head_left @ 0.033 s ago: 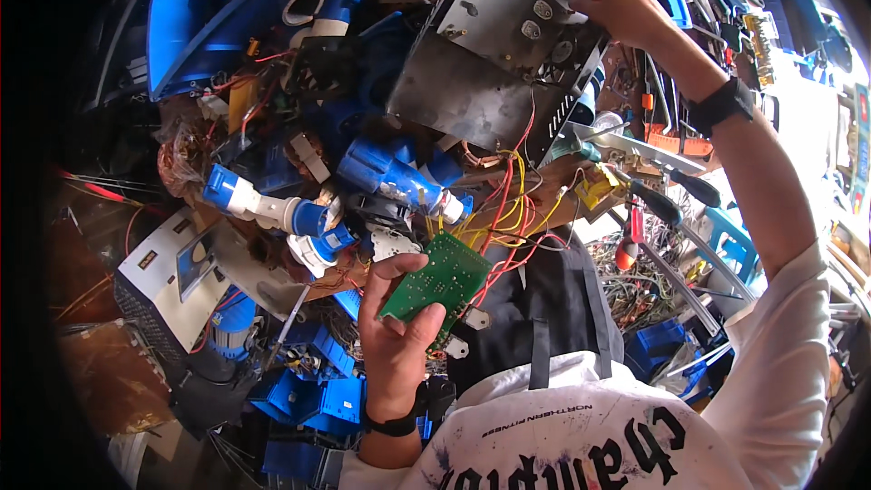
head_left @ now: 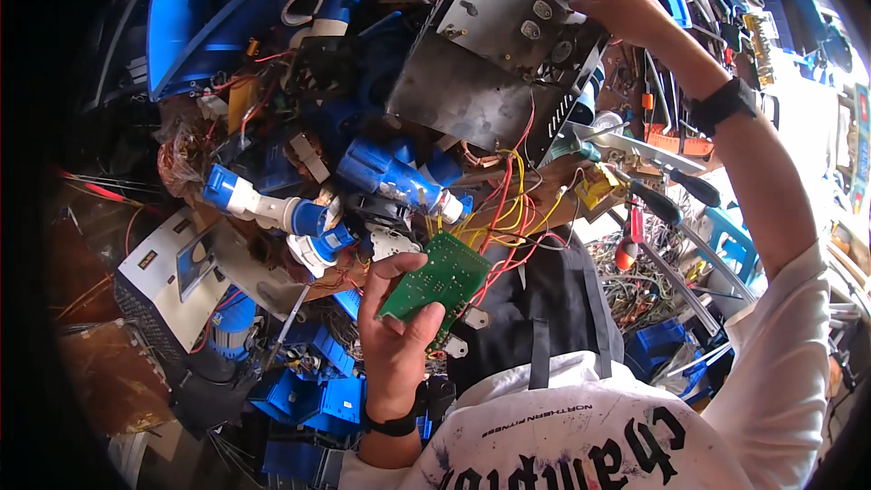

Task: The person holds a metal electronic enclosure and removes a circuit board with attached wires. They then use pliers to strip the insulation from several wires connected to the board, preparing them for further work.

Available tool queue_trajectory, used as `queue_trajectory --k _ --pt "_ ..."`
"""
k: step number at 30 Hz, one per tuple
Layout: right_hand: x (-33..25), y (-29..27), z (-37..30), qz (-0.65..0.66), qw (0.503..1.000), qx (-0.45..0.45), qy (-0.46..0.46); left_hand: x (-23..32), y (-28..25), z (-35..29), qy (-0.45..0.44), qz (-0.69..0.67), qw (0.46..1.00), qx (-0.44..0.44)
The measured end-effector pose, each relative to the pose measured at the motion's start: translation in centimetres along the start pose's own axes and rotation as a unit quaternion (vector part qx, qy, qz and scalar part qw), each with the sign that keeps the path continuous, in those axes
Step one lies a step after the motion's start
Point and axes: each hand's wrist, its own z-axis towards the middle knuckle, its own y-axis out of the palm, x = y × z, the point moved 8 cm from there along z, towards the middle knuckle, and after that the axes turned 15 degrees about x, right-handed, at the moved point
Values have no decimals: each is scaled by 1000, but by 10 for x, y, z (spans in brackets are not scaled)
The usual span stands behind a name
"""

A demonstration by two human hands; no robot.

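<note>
Flat green fibreglass circuit board (head_left: 434,283), matt (solder side dull). Grey sheet-metal chassis panel (head_left: 490,63) at 12 o'clock, scuffed, dull sheen. Blue-and-white plastic plug connector (head_left: 272,209) at 9 o'clock, smooth, glossy. Red and yellow plastic-coated wires (head_left: 508,213).

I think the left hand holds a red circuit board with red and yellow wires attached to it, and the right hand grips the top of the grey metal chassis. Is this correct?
Not quite: the circuit board in the left hand is green, not red. The head view shows it. The rest holds: red and yellow wires run from it, and the right hand grips the top of the grey metal chassis.
</note>
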Motion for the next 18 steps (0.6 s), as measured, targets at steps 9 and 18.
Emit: queue_trajectory --k 9,18 --pt "4 -19 -6 17 998 -17 59 -1 6 -5 0 7 1000 -8" --pt "-5 -70 -42 -4 988 126 -94 5 7 -8 57 108 992 -31"
